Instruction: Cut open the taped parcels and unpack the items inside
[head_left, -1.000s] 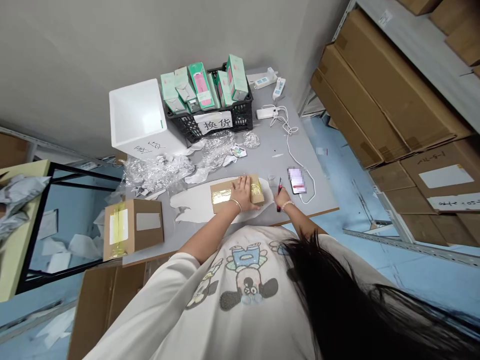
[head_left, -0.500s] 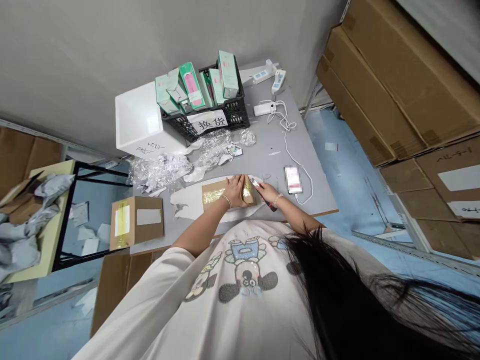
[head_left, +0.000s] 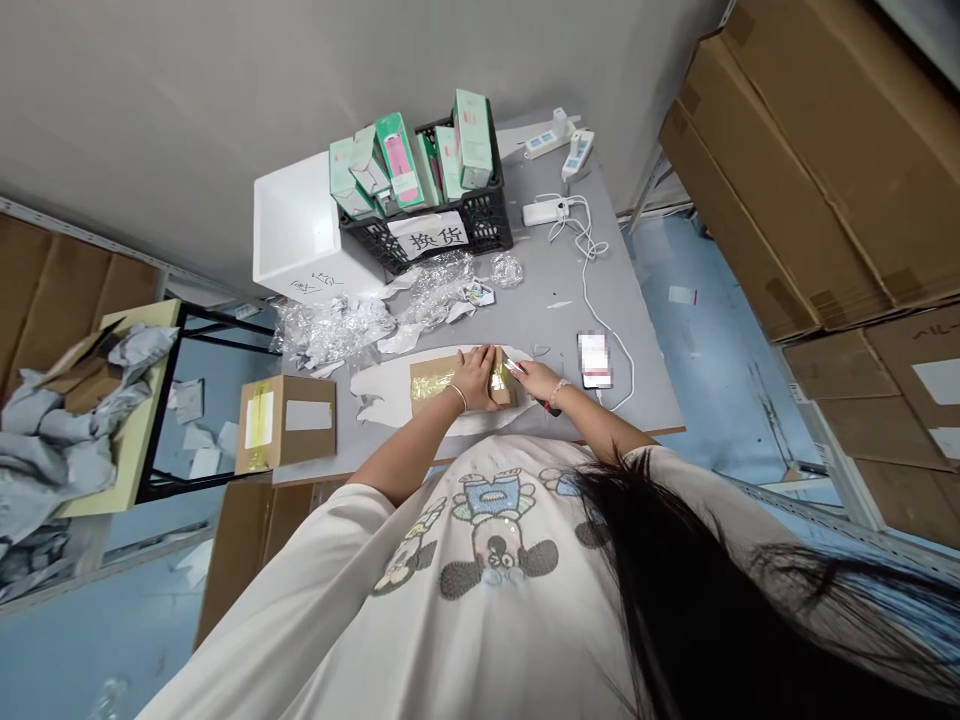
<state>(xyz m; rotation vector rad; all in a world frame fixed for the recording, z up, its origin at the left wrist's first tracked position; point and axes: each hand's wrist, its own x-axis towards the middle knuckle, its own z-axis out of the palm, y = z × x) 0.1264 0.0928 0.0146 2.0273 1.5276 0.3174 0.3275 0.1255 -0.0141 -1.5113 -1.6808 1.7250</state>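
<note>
With the left hand (head_left: 475, 378) spread flat on the box (head_left: 433, 375) and the right hand (head_left: 537, 380) clasping a cutter (head_left: 552, 408) at the box's three o'clock, shallow strokes seem safest.

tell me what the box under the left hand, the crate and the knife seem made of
Box: matte brown, so probably cardboard; the tape on it looks like glossy yellowish plastic film.
Crate: probably dull black plastic; its lattice sides look moulded.
Knife: the blade is pale and shiny, likely metal; the red and black handle may be plastic, but the right hand partly hides it.
</note>
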